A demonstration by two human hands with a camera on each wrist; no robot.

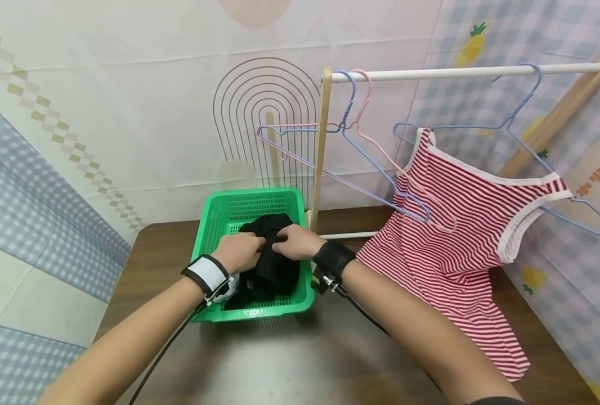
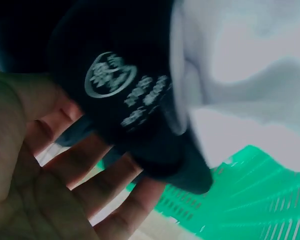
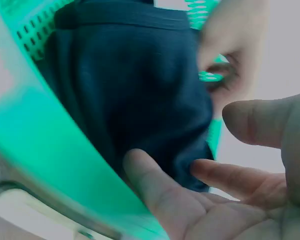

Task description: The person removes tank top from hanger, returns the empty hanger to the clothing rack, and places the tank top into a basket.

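Note:
A black garment (image 1: 269, 264) lies bunched in a green plastic basket (image 1: 251, 312). My left hand (image 1: 239, 251) grips its left edge, with fingers curled under the cloth in the left wrist view. A white printed label (image 2: 110, 75) shows on the dark fabric there. On the other side, my right hand (image 1: 300, 242) has its fingers spread, and two fingertips (image 3: 140, 162) touch the cloth while the thumb stands apart. The right wrist view shows a band-like seam (image 3: 125, 17) across the garment's far end. Pale cloth (image 2: 250, 75) fills the right of the left wrist view.
Right of the basket stands a rack with a wooden post (image 1: 322, 152) and white rail (image 1: 462, 73). A blue hanger (image 1: 350, 101) and a pink hanger (image 1: 366, 101) hang at its near end. A red-and-white striped top (image 1: 447, 225) hangs on another blue hanger (image 1: 525, 104). Everything stands on a brown table (image 1: 153, 247).

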